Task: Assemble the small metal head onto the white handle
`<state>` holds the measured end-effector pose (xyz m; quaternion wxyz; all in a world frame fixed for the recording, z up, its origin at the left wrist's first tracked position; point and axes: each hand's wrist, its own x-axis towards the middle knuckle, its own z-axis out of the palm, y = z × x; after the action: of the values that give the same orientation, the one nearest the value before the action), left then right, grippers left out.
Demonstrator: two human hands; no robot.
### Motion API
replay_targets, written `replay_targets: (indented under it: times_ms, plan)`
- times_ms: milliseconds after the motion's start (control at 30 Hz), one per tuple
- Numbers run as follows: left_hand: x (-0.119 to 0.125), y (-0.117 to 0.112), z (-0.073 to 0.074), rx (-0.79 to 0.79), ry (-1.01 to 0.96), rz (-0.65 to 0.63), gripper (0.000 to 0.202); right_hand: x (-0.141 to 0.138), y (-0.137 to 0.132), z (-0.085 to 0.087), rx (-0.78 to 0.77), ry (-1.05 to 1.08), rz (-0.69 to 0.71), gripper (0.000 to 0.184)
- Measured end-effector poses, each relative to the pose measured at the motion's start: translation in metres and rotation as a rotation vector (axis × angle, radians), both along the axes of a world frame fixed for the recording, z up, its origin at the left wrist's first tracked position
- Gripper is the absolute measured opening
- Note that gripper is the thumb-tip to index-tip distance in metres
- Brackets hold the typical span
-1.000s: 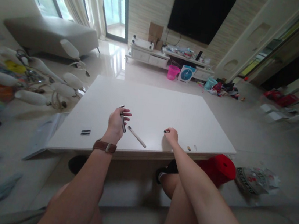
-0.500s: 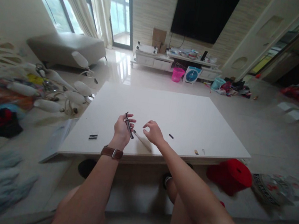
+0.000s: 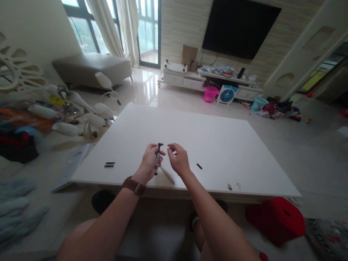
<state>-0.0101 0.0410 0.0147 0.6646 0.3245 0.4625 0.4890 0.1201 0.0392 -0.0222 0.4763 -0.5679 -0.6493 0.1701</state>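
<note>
Dark metal and grey, a slim tool with a small crosswise head (image 3: 157, 160) stands nearly upright in the left hand (image 3: 147, 160), above the near half of a white rectangular table (image 3: 202, 134). The left fingers are closed around it, its head rising just past them. Just to the right, the right hand (image 3: 181, 161) is level with the tool but apart from it, fingers bent and parted from the thumb, leaving a gap open toward the tool.

Between the hands, nearer the table's near edge, lies a pale thin stick (image 3: 168, 175), its far end partly hidden by the left hand. Right of the right hand is a short black bar (image 3: 199, 166); farther right, near the edge, lie a small yellow-brown and dark piece (image 3: 229, 186) and a small clear piece (image 3: 238, 186). Two short black bars (image 3: 109, 164) lie side by side at the table's near left. A brown leather strap (image 3: 134, 186) circles the left wrist. Beyond the table's near right corner sits a bulky red object (image 3: 278, 218).
</note>
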Motion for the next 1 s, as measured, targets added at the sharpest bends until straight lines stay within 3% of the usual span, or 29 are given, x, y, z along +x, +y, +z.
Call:
replay_targets:
  times_ms: [100,233,467,633,733,867,1000]
  plan:
    - [0.003,-0.002,-0.005,0.007,0.035,-0.039,0.011,-0.003,-0.002,0.005,0.000,0.071,0.028,0.022]
    - [0.007,-0.004,-0.009,0.003,0.070,-0.079,0.008,-0.004,-0.002,0.007,-0.008,0.053,0.096,0.016]
    - [0.003,-0.002,-0.020,0.103,0.250,-0.110,0.025,0.002,0.000,0.007,-0.002,-0.048,-0.019,0.012]
    - [-0.019,0.017,-0.045,0.320,0.762,-0.190,0.019,0.005,0.001,0.005,-0.087,-0.071,-0.046,0.013]
    - [-0.044,0.032,-0.063,0.288,0.953,-0.136,0.015,0.009,0.002,0.000,-0.168,-0.101,-0.046,0.023]
    - [-0.078,0.040,-0.090,0.192,1.196,-0.047,0.013,0.015,0.003,-0.006,-0.249,-0.166,-0.039,0.018]
    - [-0.093,0.040,-0.118,0.119,1.317,-0.062,0.018,0.021,0.003,-0.009,-0.309,-0.204,-0.020,0.015]
